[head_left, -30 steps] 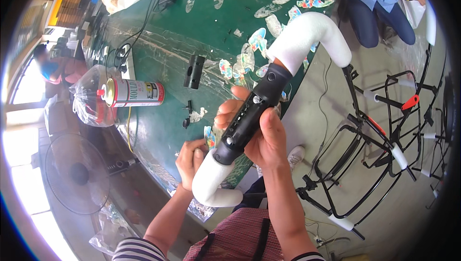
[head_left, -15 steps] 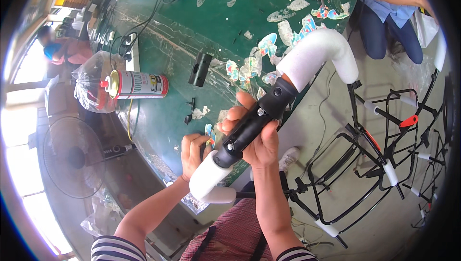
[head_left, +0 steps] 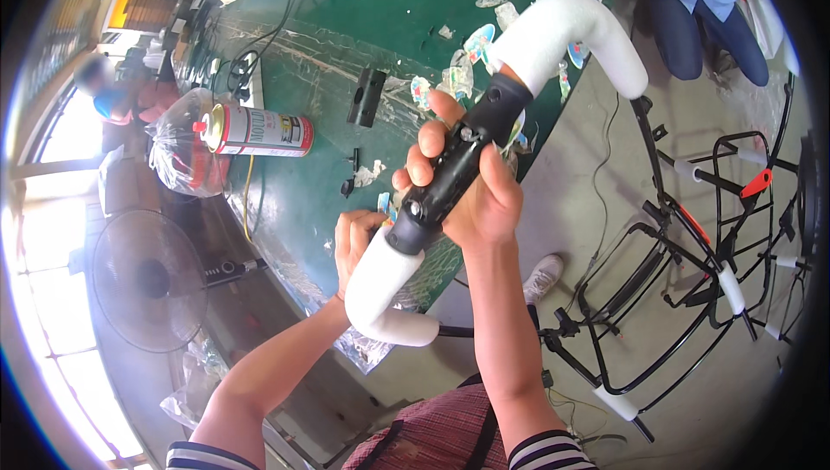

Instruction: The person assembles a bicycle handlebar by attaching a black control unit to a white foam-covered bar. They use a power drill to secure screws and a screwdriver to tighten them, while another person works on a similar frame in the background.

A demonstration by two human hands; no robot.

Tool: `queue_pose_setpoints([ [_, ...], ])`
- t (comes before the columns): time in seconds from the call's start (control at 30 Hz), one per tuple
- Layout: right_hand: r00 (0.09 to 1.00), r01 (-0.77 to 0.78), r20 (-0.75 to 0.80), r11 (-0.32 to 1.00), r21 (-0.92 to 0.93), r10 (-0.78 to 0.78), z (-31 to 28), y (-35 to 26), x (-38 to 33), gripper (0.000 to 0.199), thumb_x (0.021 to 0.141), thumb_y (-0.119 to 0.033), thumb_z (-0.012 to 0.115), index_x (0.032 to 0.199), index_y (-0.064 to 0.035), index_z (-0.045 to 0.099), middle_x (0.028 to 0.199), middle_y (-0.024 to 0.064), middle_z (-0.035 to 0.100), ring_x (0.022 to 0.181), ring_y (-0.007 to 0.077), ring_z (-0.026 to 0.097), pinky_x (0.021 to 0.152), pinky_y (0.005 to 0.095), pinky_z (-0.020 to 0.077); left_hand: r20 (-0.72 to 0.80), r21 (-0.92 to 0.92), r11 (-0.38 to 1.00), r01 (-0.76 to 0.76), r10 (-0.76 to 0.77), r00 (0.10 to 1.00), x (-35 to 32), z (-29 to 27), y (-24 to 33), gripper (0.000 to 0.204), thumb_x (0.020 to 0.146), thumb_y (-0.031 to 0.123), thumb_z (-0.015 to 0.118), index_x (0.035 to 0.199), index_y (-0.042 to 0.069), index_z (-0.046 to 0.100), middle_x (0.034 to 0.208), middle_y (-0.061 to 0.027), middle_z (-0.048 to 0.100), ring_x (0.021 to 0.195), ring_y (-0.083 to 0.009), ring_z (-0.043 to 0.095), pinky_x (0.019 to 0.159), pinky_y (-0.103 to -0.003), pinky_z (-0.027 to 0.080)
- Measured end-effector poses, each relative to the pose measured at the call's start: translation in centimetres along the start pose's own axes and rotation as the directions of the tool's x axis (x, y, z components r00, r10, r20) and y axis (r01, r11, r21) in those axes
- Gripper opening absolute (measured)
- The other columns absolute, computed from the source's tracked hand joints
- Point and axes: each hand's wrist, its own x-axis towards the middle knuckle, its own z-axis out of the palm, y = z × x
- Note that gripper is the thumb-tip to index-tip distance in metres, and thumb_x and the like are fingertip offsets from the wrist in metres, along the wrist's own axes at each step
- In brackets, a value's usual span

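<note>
Above the green table [head_left: 363,29], the right hand [head_left: 471,198] grips a black handle [head_left: 458,163] on white foam-wrapped tubing [head_left: 562,33]; the left hand [head_left: 356,241] steadies its lower end.

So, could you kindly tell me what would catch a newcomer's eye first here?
At centre, the right hand wraps a black plastic centre piece on a curved handlebar sleeved in white foam, while the left hand steadies its lower foam end. A red-and-white spray can lies on the green workbench to the left.

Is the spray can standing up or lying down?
Lying down. The spray can rests on its side on the green table, its red cap end pointing at a clear plastic bag, away from both hands.
</note>
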Motion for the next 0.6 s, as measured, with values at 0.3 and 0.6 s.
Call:
queue_pose_setpoints([
  [0.3,0.966,-0.133,-0.236,0.985,-0.109,0.104,2.7,-0.7,1.3,0.022,0.097,-0.025,0.058,0.078,-0.0137,0.053,0.06,-0.0038,0.044,0.054,0.0095,0.045,0.058,0.0296,0.0417,-0.09,-0.183,0.982,0.036,-0.054,0.995,0.4,0.6,-0.5,0.04,0.07,0.009,0.076,0.104,0.006,0.055,0.101,-0.0104,0.052,0.092,-0.028,0.055,0.081,-0.036,0.046],
  [0.6,0.772,-0.179,-0.634,0.942,-0.283,-0.044,5.5,-0.2,1.5,0.02,0.087,-0.02,0.07,0.076,-0.0127,0.054,0.056,-0.0039,0.046,0.047,0.0096,0.046,0.053,0.0297,0.0411,-0.167,-0.153,0.987,-0.057,0.031,0.985,0.7,0.4,0.8,0.031,0.076,0.009,0.07,0.103,0.004,0.055,0.101,-0.0079,0.051,0.091,-0.0226,0.054,0.082,-0.032,0.044],
])
